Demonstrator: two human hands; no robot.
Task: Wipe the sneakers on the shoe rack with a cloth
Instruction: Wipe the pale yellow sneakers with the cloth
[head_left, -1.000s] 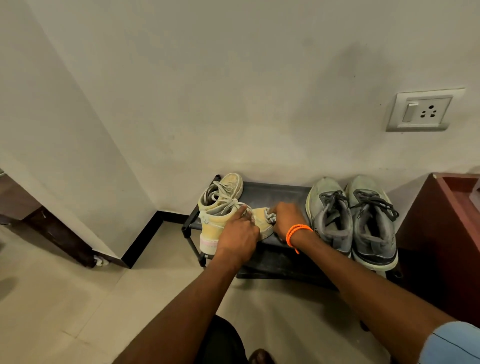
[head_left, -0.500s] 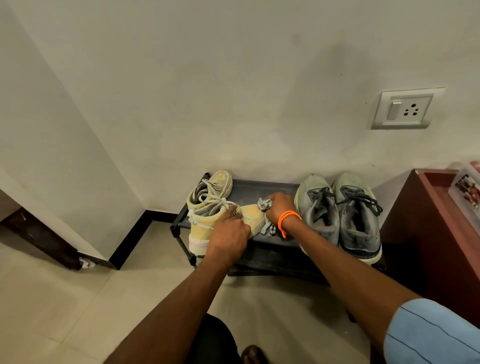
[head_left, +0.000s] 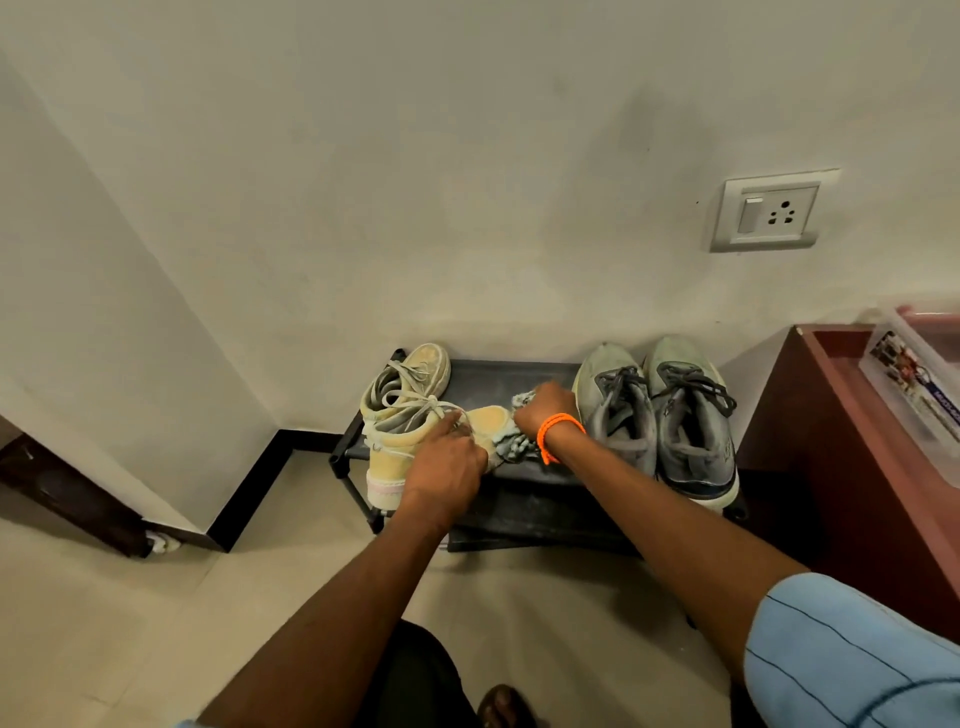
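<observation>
A black shoe rack (head_left: 524, 376) stands against the wall. On its left end a yellow sneaker (head_left: 405, 441) lies angled across the shelf, with its mate (head_left: 415, 371) behind it. My left hand (head_left: 447, 467) grips the yellow sneaker over the laces. My right hand (head_left: 543, 410), with an orange band on the wrist, holds a grey cloth (head_left: 514, 441) bunched against the sneaker's toe. A pair of grey sneakers (head_left: 660, 415) sits on the rack's right end.
A dark red wooden cabinet (head_left: 852, 447) stands right of the rack, with a clear plastic box (head_left: 919, 384) on top. A wall socket (head_left: 769, 213) is above. A dark wooden door edge (head_left: 67, 493) is at the left. Tiled floor (head_left: 130, 623) lies in front.
The right hand with the cloth has shifted slightly up and back along the yellow sneaker's toe. The left hand keeps its hold on the sneaker. The camera has drifted right.
</observation>
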